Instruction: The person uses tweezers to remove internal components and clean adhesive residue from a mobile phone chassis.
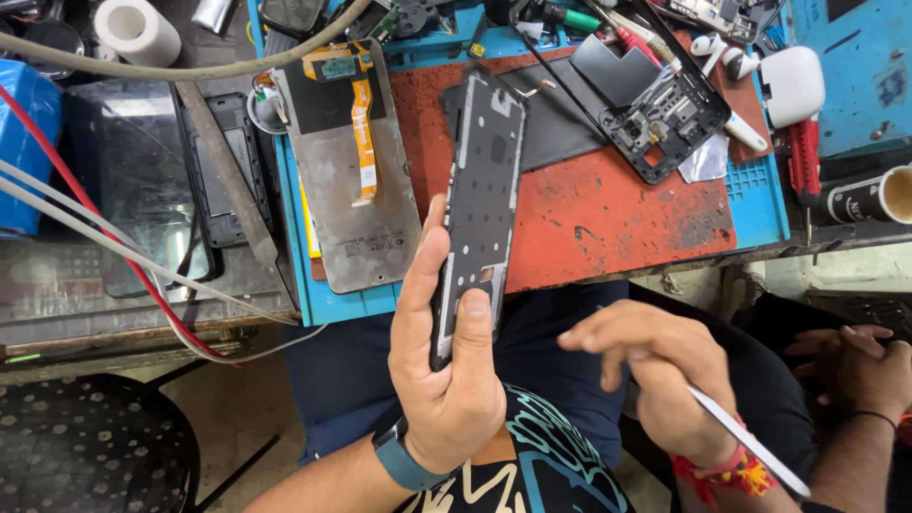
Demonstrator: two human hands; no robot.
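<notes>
- The left hand [445, 375] is holding a black phone middle frame [480, 204] upright over the lap, just in front of the blue repair mat [760, 204]; the thumb is lying along the frame's lower face while the fingers are wrapping its left edge.
- That grip is closed on the frame, fingers pressed together rather than spread.
- The right hand [655, 370] is hovering beside it, clear of the frame, pinching a thin white tool [750, 446] whose shaft is running back past the wrist; its fingertips are bunched and pointing toward the frame.
- To do this well, I judge the frame is best kept steady and gripped by its edges only, with the tool brought in lightly.
- A display panel [356, 171] with an orange flex cable is lying face down on the mat; another person's hand [855, 366] is resting at the right.
</notes>
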